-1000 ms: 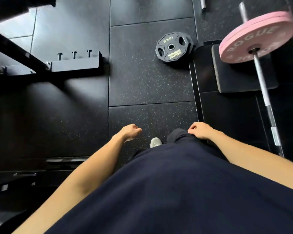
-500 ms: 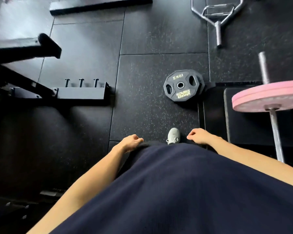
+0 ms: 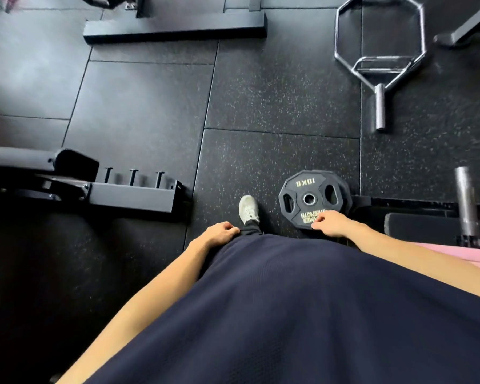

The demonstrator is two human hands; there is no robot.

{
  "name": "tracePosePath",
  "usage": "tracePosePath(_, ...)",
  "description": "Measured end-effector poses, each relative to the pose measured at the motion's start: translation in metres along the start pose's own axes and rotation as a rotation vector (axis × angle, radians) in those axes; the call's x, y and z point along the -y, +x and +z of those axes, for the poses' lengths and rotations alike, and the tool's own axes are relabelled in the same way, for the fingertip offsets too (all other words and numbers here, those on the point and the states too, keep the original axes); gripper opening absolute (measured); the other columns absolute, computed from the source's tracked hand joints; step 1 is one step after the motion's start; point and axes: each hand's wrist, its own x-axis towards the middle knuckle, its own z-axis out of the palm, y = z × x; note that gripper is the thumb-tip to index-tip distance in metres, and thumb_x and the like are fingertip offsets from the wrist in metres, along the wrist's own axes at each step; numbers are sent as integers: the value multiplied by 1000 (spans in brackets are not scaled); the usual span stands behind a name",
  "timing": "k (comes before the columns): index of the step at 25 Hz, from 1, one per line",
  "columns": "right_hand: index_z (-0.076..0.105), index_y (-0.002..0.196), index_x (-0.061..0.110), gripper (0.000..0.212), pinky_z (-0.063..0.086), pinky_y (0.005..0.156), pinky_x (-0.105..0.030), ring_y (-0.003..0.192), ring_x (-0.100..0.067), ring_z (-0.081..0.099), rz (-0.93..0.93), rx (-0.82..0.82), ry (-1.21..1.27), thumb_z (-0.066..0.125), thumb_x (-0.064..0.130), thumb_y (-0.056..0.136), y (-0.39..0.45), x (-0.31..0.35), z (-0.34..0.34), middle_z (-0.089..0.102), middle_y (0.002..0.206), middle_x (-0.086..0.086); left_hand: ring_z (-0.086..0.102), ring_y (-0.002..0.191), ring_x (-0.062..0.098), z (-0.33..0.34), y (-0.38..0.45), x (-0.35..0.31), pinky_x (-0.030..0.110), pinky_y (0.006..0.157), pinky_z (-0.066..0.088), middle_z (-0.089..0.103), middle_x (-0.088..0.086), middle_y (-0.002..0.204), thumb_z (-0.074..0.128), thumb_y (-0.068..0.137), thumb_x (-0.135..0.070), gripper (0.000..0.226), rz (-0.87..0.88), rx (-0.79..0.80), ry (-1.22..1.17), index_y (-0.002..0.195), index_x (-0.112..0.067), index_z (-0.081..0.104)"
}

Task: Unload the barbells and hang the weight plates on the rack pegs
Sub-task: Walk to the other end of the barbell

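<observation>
Black 10 kg plate (image 3: 315,199) flat on floor, just beyond loosely curled, empty hands, right (image 3: 331,223) nearer

black 10KG plate (image 3: 313,199) flat on floor

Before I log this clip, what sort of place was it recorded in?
Most likely a gym's free-weights area: black speckled rubber floor tiles, a black 10 kg weight plate lying flat on the floor, and a chrome hex bar beyond it.

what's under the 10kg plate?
The 10kg plate lies flat on the speckled rubber floor. The right hand overlaps its near edge; whatever lies beneath the plate itself is hidden.
</observation>
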Motion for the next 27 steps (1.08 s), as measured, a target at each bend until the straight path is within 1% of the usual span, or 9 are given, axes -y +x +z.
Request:
tracePosePath(3, 67, 102, 7, 24, 42, 77, -32, 93, -26, 59, 8, -73, 26, 59, 26, 90, 37, 61, -65, 67, 103, -9, 56, 119, 23, -109, 46, -17, 30, 98, 42, 60, 8, 132, 47, 98, -44, 42, 36, -43, 45, 123, -14, 61)
tracePosePath(5, 68, 100, 5, 25, 45, 81, -34, 100, -31, 60, 4, -152, 57, 57, 26, 90, 57, 100, -108, 67, 101, -13, 59, 113, 24, -173, 69, -30, 29, 93, 43, 63, 9, 127, 49, 98, -42, 41, 59, -100, 18, 122, -11, 61)
tracePosePath(8, 59, 80, 18, 21, 40, 82, -33, 93, -31, 54, -29, -171, 46, 48, 29, 95, 90, 151, -165, 60, 94, -9, 58, 112, 23, -240, 99, -54, 28, 90, 41, 63, 9, 126, 49, 98, -43, 42, 82, -127, -32, 124, -11, 60)
tracePosePath(10, 57, 86, 20, 15, 40, 84, -33, 98, -27, 54, -44, -185, 30, 48, 29, 95, 121, 182, -206, 59, 98, -5, 57, 115, 23, -279, 125, -67, 27, 88, 40, 62, 9, 128, 49, 98, -43, 43, 77, -144, -71, 125, -11, 59)
tracePosePath(12, 58, 93, 19, 11, 41, 86, -33, 100, -25, 54, -57, -147, -4, 54, 29, 93, 154, 214, -245, 58, 100, -2, 56, 118, 24, -313, 150, -78, 27, 87, 38, 60, 8, 131, 47, 98, -44, 45, 64, -134, -96, 126, -11, 57)
tracePosePath(17, 57, 104, 15, 19, 42, 80, -33, 91, -22, 54, -84, -37, -147, 55, 31, 94, 245, 304, -345, 60, 105, -6, 53, 120, 28, -401, 216, -93, 32, 91, 38, 58, 12, 133, 42, 99, -48, 50, -57, -123, -193, 127, -9, 55)
tracePosePath(21, 61, 111, 9, 27, 40, 76, -29, 88, -21, 53, -176, 30, -292, 55, 29, 94, 304, 405, -429, 62, 102, -7, 55, 118, 29, -476, 246, -101, 31, 86, 38, 60, 14, 131, 39, 100, -46, 43, -157, -173, -316, 110, -10, 59)
tracePosePath(24, 61, 114, 9, 27, 39, 76, -28, 87, -20, 53, -254, 108, -496, 54, 28, 95, 337, 488, -468, 64, 105, -9, 52, 125, 27, -519, 259, -98, 31, 98, 37, 57, 10, 137, 41, 99, -48, 47, -241, -259, -518, 124, -13, 58)
tracePosePath(27, 60, 117, 11, 29, 40, 78, -28, 88, -20, 54, -315, 159, -642, 55, 30, 95, 379, 567, -486, 65, 114, -9, 52, 124, 27, -551, 280, -83, 31, 99, 37, 58, 8, 136, 44, 97, -49, 46, -323, -283, -652, 125, -15, 57)
